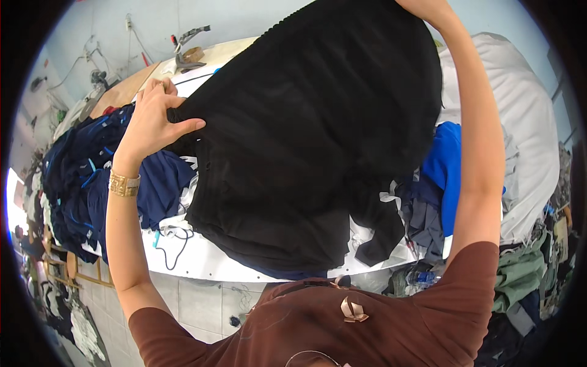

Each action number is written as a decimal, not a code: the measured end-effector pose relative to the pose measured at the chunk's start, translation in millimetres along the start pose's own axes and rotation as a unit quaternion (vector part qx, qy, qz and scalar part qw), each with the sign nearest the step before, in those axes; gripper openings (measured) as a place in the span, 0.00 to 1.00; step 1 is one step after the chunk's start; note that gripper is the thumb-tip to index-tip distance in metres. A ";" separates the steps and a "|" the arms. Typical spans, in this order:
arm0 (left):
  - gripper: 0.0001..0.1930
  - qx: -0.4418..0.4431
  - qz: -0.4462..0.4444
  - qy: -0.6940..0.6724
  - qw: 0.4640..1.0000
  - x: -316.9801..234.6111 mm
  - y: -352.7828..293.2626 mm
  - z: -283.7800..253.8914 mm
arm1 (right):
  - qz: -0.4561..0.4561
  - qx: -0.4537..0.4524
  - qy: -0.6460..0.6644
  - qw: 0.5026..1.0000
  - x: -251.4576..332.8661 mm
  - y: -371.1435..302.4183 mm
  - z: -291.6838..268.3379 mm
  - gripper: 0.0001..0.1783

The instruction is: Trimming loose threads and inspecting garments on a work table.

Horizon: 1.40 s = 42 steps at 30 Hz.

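Observation:
A large black garment [306,122] with a gathered, elastic-looking edge is spread between my raised hands, its lower part lying over the white table [244,267]. My left hand [160,119] grips its left side, the thumb in front and the other fingers curled at its edge. Up at the top right, my right hand [426,8] holds the far corner; the frame's edge cuts off part of its fingers. A small black piece of cloth [382,229] hangs beside the garment's lower right.
Dark navy garments [85,159] are heaped on the left. On the right lie a bright blue cloth [445,159] and a big pale grey covered bundle [501,122]. A roll of tape [193,54] sits at the back. Green cloth [520,272] is piled low on the right.

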State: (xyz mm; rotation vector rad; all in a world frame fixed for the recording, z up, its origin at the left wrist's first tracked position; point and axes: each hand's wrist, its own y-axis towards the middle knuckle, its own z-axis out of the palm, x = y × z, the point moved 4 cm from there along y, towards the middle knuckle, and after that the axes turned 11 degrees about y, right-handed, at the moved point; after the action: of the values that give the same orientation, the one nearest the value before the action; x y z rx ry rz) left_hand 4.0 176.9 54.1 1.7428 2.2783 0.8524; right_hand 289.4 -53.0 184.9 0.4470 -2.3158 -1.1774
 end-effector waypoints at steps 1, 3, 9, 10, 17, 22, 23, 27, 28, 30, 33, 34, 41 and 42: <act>0.21 0.001 -0.010 0.005 1.000 -1.9 -1.1 -0.7 | -0.083 0.058 0.272 0.957 8.0 -0.3 3.5 0.06; 0.19 -0.097 0.037 0.024 0.994 -16.5 -6.4 -11.5 | -0.015 0.082 -0.186 0.979 18.2 -8.0 -8.5 0.09; 0.17 -0.106 0.170 -0.539 0.818 -116.0 -35.5 -48.1 | 0.138 -0.044 0.110 0.983 1.3 -34.1 -59.2 0.09; 0.20 -0.024 0.166 -0.483 0.859 -133.6 -43.2 -58.6 | 0.134 -0.054 0.080 0.986 -16.0 -41.9 -72.5 0.07; 0.22 -0.023 0.025 -0.272 0.962 -178.0 -92.5 -21.9 | 0.182 0.014 -0.120 0.976 -96.8 -95.5 -105.7 0.11; 0.26 -0.156 0.006 -0.224 0.962 -216.0 -90.6 -20.3 | 0.159 0.053 -0.079 0.983 -147.3 -75.1 -20.6 0.16; 0.26 -0.154 0.000 -0.224 0.962 -213.0 -90.6 -12.0 | 0.134 0.076 -0.051 0.987 -154.3 -67.3 5.6 0.17; 0.24 -0.117 -0.145 -0.240 0.953 -172.4 -110.1 35.4 | 0.106 0.163 -0.104 0.976 -188.0 -49.3 129.5 0.21; 0.23 -0.107 -0.171 -0.231 0.952 -158.9 -119.7 49.7 | 0.103 0.167 -0.105 0.975 -195.7 -48.2 164.2 0.20; 0.22 -0.084 -0.233 -0.214 0.945 -128.8 -145.2 78.0 | 0.096 0.194 -0.109 0.970 -207.0 -42.5 248.4 0.17; 0.21 -0.037 -0.302 -0.231 0.924 -87.6 -180.4 124.1 | 0.127 0.245 -0.091 0.957 -222.3 -52.0 353.8 0.14; 0.21 -0.019 -0.330 -0.242 0.912 -76.5 -189.8 136.7 | 0.139 0.249 -0.139 0.948 -225.7 -59.6 385.4 0.14; 0.26 -0.081 -0.362 -0.434 0.821 -21.0 -221.6 176.1 | 0.261 0.137 -0.133 0.946 -197.7 -101.8 487.1 0.28; 0.26 -0.070 -0.377 -0.479 0.790 -17.4 -228.5 177.1 | 0.172 0.054 -0.138 0.974 -179.5 -101.7 476.9 0.26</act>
State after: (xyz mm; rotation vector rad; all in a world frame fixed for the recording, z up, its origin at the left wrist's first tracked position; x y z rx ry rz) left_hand -103.9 184.5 -214.6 0.7109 1.7901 -0.0670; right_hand 172.6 289.5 -188.0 -0.0909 -2.5676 -0.9952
